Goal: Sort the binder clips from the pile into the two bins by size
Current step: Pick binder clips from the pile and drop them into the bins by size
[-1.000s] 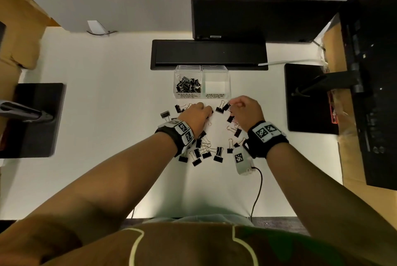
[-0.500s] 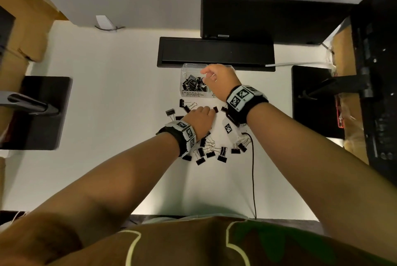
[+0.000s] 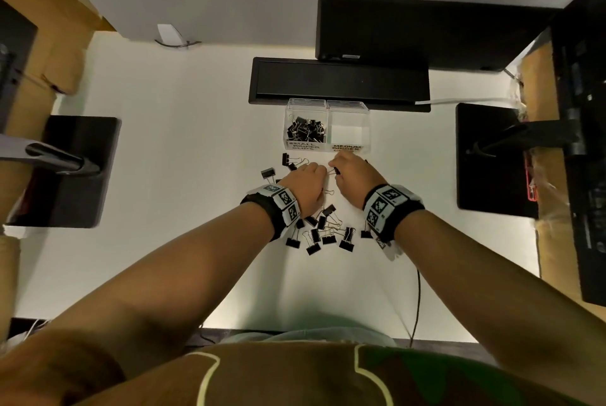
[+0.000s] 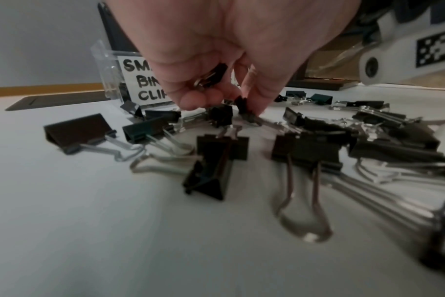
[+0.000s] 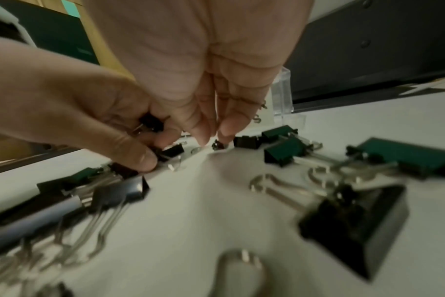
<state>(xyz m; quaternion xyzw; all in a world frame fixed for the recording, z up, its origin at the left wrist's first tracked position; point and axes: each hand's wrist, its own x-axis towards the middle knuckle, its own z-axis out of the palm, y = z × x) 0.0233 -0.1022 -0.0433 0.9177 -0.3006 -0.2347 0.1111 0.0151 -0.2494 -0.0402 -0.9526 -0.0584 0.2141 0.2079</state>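
White counter: two clear bins at back. Small bin part-filled w/ clips; medium bin bare. Clip pile scattered in front. Left hand curled, gripping small clips. Right hand fingers down on pile; grip can't be told.

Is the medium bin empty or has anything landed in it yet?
Empty, as far as the head view shows. The medium bin shows only its pale floor, while the small bin beside it holds a heap of black clips.
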